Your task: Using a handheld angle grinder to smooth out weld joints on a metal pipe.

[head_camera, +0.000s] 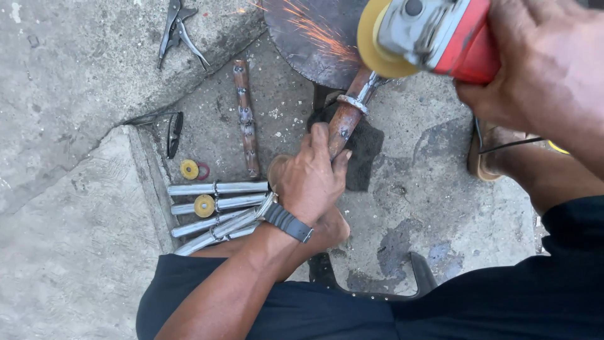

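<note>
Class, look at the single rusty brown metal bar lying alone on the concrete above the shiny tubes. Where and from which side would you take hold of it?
Take the rusty brown metal bar around its middle, coming straight down from above with fingers across its width. It lies flat and nearly upright in the picture, apart from the shiny steel tubes below, with bare concrete on both long sides. Its far end lies nearer the sparks, so the middle seems safer.

I have one view only, from a camera on the head, looking straight down and close at both hands and the concrete floor (75,239). No second view overlaps it.
</note>
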